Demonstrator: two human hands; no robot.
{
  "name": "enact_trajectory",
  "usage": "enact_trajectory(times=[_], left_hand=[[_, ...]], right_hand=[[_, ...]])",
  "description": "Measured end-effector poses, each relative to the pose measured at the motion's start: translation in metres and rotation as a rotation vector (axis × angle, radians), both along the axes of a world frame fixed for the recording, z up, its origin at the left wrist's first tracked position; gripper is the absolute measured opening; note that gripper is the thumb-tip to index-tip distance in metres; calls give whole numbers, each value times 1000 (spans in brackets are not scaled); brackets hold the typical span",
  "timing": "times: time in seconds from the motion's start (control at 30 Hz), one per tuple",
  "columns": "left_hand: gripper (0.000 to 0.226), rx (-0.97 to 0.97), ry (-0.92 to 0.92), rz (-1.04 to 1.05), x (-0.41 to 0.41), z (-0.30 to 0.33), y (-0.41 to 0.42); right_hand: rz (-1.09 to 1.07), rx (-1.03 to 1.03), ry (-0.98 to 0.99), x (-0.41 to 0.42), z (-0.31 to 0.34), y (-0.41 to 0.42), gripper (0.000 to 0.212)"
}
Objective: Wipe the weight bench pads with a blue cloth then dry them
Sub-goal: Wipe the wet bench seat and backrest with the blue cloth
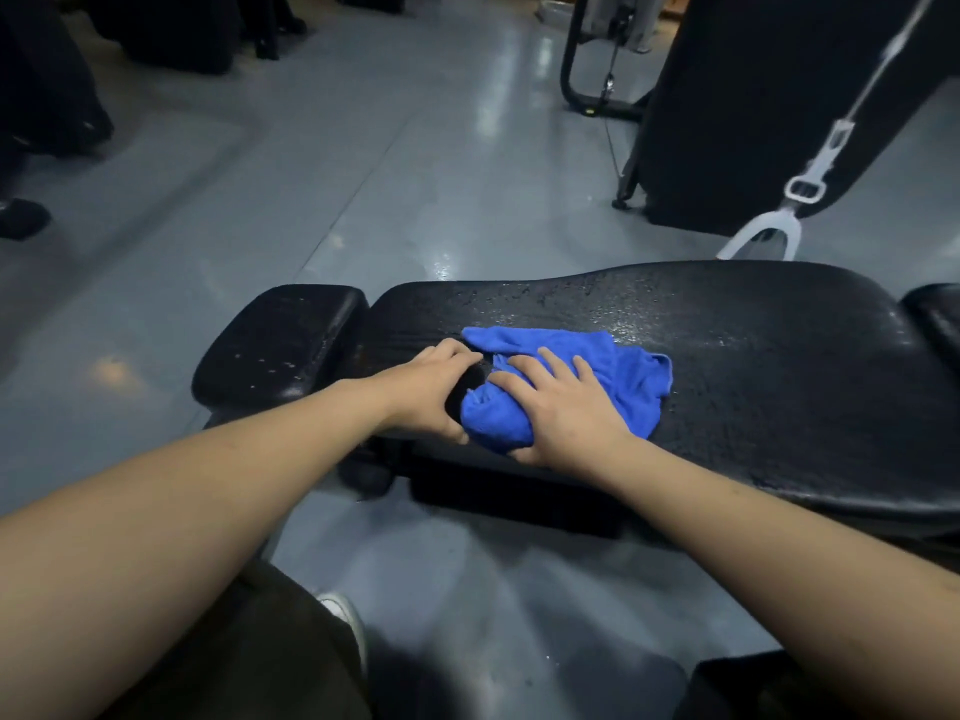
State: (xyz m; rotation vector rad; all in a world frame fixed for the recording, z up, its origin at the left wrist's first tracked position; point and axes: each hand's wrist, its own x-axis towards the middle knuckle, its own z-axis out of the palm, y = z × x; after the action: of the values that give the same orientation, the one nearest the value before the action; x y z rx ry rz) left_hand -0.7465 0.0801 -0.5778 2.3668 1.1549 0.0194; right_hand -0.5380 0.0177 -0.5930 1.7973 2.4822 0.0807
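Note:
A long black bench pad (753, 366) lies across the middle of the view, its surface wet and speckled. A smaller black pad (280, 340) adjoins it on the left. A blue cloth (561, 387) is bunched on the long pad near its left end. My right hand (561, 413) lies on top of the cloth with fingers spread, thumb curled under its near edge. My left hand (431, 392) curls over the pad's left end, fingertips at the cloth's edge.
Grey glossy floor (363, 174) surrounds the bench. A tall black upholstered machine (769, 96) with white straps (810, 179) stands at the back right. Dark equipment and shoes sit at the far left (31, 215). My shoe (345, 615) is on the floor below.

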Motion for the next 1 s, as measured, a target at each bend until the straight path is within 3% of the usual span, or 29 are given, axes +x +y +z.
enact_trajectory(times=[0.57,1.0], left_hand=[[132,135,103,-341,110,10,-2],[118,136,-15,-327,92,1,-4]], right_hand=[[-164,23,-115,186,52,-125,94],[-41,18,-111,113,27,-70,95]])
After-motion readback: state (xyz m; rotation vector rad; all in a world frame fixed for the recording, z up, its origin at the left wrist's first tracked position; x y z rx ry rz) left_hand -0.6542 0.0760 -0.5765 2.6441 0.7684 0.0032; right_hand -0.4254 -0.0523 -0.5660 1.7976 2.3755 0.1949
